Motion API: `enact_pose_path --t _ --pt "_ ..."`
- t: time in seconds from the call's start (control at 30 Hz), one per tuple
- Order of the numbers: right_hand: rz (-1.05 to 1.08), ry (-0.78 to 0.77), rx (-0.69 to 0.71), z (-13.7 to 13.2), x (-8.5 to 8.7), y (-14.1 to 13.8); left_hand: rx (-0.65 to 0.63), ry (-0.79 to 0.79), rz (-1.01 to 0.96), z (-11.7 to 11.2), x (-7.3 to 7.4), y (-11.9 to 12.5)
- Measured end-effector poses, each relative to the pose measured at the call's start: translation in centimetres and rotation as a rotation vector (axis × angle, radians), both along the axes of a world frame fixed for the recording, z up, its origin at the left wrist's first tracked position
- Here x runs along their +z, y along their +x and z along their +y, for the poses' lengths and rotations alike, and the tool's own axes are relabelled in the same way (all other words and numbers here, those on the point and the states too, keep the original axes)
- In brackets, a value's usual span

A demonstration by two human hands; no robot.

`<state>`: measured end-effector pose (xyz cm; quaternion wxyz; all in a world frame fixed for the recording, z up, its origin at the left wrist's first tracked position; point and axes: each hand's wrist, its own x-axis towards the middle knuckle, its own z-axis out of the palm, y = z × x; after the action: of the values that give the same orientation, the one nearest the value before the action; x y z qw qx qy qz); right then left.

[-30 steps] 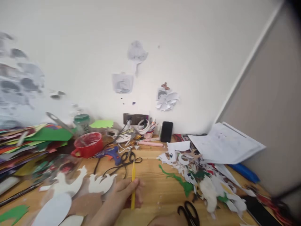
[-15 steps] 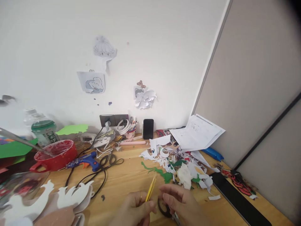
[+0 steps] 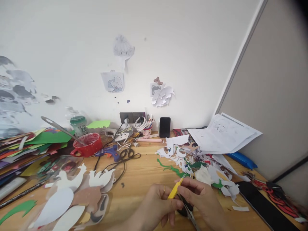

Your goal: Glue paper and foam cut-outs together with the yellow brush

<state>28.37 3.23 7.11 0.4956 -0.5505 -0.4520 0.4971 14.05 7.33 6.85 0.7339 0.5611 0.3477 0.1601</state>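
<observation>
Tool [image 3: 173, 191], slim and yellow, is gripped in the left hand [image 3: 160, 203] above the counter [image 3: 138, 179]; the right hand [image 3: 201, 195] curls near its tip, grip unclear. Better to steady it without crowding the point.

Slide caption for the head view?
Left hand holding a yellow tool, right hand near its tip, paper scraps beyond.

Bare wood [image 3: 144, 175] right of the glue gun [image 3: 112, 152] offers passage; paper scraps [image 3: 184, 160] block farther right, cutouts [image 3: 85, 195] nearer.
</observation>
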Motion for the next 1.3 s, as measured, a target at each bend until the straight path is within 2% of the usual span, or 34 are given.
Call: enact_pose_path --t 0.13,0.27,0.33,0.43,0.63,0.73,0.83,0.93,1.0,1.07,1.17,1.23,1.3 --pt "0.014 0.02 -0.022 0.0 -0.2 -0.1 0.047 0.048 0.036 -0.1 -0.2 0.2" --pt "0.03 -0.006 -0.039 0.2 -0.5 -0.2 0.125 0.335 0.101 -0.4 -0.8 -0.2" --pt "0.045 -0.011 -0.075 0.3 -0.7 -0.4 0.115 0.459 0.113 -0.6 -0.9 -0.4" --pt "0.078 -0.013 -0.144 0.5 -0.7 -0.6 0.091 0.486 0.102 -0.8 -1.1 -0.6" --pt "0.237 -0.04 -0.28 0.4 -0.5 -0.9 0.162 0.579 0.153 -0.7 -0.9 -0.8" --pt "0.155 -0.016 -0.241 0.4 -0.8 -1.1 0.194 0.801 0.235 -0.4 -1.0 -1.3" --pt "0.08 -0.016 -0.187 0.5 -1.3 -1.4 0.252 1.209 0.268 -0.1 -1.4 -1.8" --pt "0.117 -0.042 -0.169 0.5 -1.4 -1.7 0.308 1.665 0.269 0.2 -1.7 -2.5" --pt "0.124 -0.035 -0.141 0.5 -1.2 -1.8 0.299 1.871 0.289 0.3 -1.5 -3.0" --pt "0.118 -0.018 -0.111 0.4 -0.9 -1.8 0.267 1.994 0.333 0.4 -1.2 -3.5" --pt "0.1 -0.019 -0.056 0.4 -0.7 -1.7 0.249 2.074 0.405 0.5 -1.0 -4.0" --pt "0.073 -0.034 -0.032 0.5 -0.7 -1.5 0.258 2.07 0.433 0.5 -1.1 -4.0" --pt "0.029 -0.046 -0.015 0.5 -0.8 -1.4 0.274 1.992 0.432 0.4 -1.2 -3.9"
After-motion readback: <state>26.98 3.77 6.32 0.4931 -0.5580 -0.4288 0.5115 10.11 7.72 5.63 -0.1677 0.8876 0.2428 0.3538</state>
